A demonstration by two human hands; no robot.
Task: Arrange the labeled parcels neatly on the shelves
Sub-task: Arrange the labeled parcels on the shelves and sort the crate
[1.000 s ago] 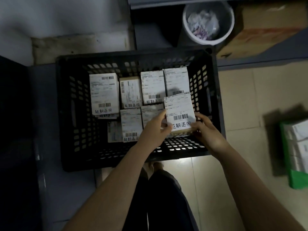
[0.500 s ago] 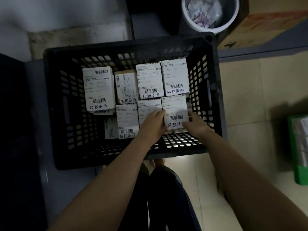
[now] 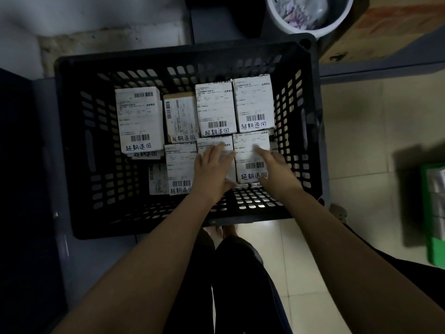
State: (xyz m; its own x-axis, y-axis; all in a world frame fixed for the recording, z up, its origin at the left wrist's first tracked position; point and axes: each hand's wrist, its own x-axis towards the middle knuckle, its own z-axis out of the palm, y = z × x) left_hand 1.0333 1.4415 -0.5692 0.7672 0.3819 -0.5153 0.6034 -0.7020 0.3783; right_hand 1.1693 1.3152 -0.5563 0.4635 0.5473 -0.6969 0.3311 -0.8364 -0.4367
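We look down into a black crate [image 3: 72, 145] w/ labeled parcels [image 3: 157, 177] lying flat on its bottom, labels up. The left hand [image 3: 212, 172] rests flat on the middle parcel [image 3: 213, 142], fingers straight and together, gripping nothing. The right hand [image 3: 274, 169] rests on the right parcel [image 3: 250, 155], fingers also straight, thumb near the parcel's near edge; it is not clamped on it. Both hands are inside, closer to the right wall and the near wall. These 2 parcels lie side by side, touching. Just behind them, toward the far wall, the far-right parcel [image 3: 254, 100] and the far-middle parcel [image 3: 215, 104] lie in a row, edges touching. Left of the middle parcel is the near-left parcel [image 3: 179, 165], and behind that a narrower parcel [image 3: 180, 119]. Nearest to the left wall, a big parcel [image 3: 138, 116] lies on top of another one; only a strip of the lower label shows. Outside, beyond the far right corner, we see a bucket [image 3: 292, 30] w/ crumpled paper, a cardboard box [image 3: 385, 37] beside it, and a green container [image 3: 433, 251] on the tiled floor [image 3: 356, 141], well apart from the crate
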